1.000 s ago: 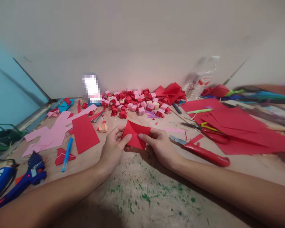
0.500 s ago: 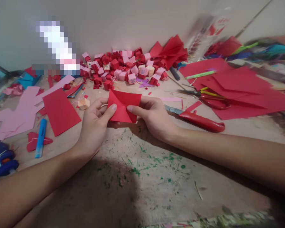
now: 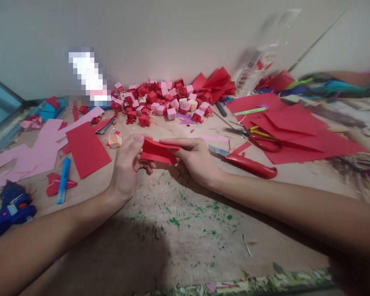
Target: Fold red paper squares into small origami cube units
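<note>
A small piece of red paper (image 3: 158,153) is held between my two hands, above the table's middle; its upper edge now bends over. My left hand (image 3: 128,164) pinches its left end, thumb on top and fingertips curled below. At the right end, my right hand (image 3: 195,158) grips the paper with its fingers along the top edge; part of its grip is hidden. Behind the paper lies a heap of small red and pink folded paper cubes (image 3: 154,97). A pale folded paper piece (image 3: 115,141) rests just left of my left hand.
To the right lie a red-handled folding saw (image 3: 251,165), scissors (image 3: 267,142) and red paper sheets (image 3: 296,135). On the left are a red paper rectangle (image 3: 89,150), pink paper strips (image 3: 40,150), a blue marker (image 3: 63,181) and a blue glue gun (image 3: 14,209). A plastic bottle (image 3: 262,61) stands behind.
The red paper has gone from nearly flat and facing me to tilted and bent over. My thumbs have shifted from its middle toward its edges. The camera view has moved slightly.
</note>
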Demonstrator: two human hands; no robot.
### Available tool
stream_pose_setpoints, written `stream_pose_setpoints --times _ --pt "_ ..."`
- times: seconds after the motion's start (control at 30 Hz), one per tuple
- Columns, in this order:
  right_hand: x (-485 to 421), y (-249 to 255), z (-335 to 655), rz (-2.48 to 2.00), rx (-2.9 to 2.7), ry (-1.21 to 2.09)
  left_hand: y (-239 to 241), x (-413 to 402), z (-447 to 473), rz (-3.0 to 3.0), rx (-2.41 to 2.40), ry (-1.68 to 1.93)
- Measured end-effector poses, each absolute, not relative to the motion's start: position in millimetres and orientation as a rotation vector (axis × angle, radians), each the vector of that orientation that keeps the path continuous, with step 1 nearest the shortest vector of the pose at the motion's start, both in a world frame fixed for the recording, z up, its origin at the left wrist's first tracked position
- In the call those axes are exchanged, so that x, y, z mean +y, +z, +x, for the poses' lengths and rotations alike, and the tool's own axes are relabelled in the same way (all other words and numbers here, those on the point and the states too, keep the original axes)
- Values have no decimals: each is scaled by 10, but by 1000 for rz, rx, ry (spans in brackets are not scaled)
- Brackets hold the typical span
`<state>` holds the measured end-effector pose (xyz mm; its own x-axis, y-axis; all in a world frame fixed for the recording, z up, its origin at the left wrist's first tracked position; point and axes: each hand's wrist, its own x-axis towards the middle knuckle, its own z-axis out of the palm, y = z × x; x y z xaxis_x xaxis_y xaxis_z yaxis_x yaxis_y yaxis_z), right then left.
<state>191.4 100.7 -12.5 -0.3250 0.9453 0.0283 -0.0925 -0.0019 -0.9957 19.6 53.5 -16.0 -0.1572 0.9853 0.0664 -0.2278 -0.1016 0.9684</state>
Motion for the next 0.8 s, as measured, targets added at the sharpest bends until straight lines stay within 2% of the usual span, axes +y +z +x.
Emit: stream_pose_setpoints --times 0.1,0.3,0.53,0.8 --pt "978 -110 1916 -934 -1409 1489 -183 545 193 1037 1138 1478" --pt "881 -48 1915 -819 -1152 1764 -215 565 192 1021 1151 1547" --pt "960 -71 1906 -942 -1312 1535 -276 592 191 1199 1173 1615" --pt "965 -27 1914 -1016 -1555 1558 -256 605 203 1131 1184 1612"
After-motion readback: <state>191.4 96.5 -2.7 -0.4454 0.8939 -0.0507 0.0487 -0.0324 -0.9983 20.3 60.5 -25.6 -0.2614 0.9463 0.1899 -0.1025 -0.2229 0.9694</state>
